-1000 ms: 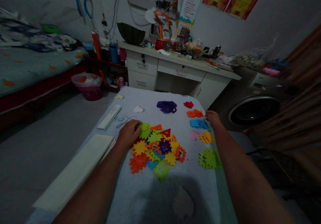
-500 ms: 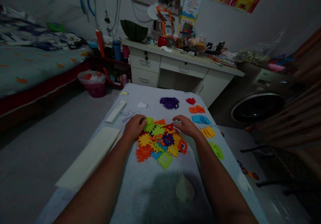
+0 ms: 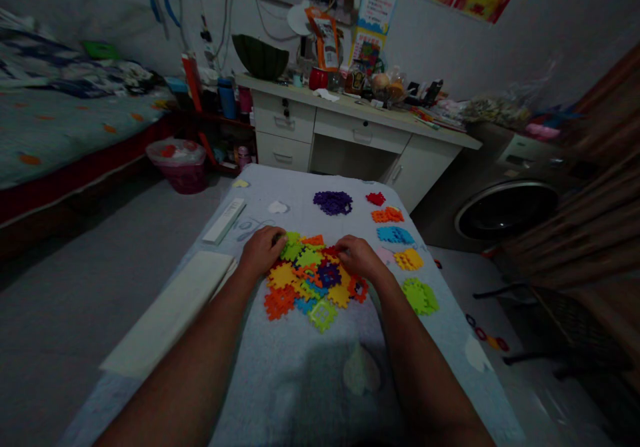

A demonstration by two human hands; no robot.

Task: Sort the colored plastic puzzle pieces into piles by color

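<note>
A mixed heap of notched plastic building tiles [image 3: 283,275] in several colours lies on the cloth-covered table between my hands. At the heap's far left edge, my left hand [image 3: 261,252] is closed, its fingertips against light green tiles [image 3: 290,248]. My right hand [image 3: 359,255] has its fingers pinched together at a red tile [image 3: 331,251] on the heap's far right side. Sorted groups lie beyond and to the right: purple tiles [image 3: 333,203], a few red tiles [image 3: 375,199], orange tiles [image 3: 387,215], blue tiles [image 3: 395,235], yellow tiles [image 3: 409,259] and green tiles [image 3: 421,297].
On the table's left lie a long white box [image 3: 225,221] and a folded pale sheet [image 3: 170,313]. A cluttered white desk [image 3: 285,123] stands behind, a washing machine [image 3: 505,207] at the right. A pink bin [image 3: 179,170] sits on the floor beside the bed.
My right hand has lowered onto the red tile and its fingers have come together. My left hand stays at the green tiles. The view has shifted slightly, uncovering more of the sorted green tiles.
</note>
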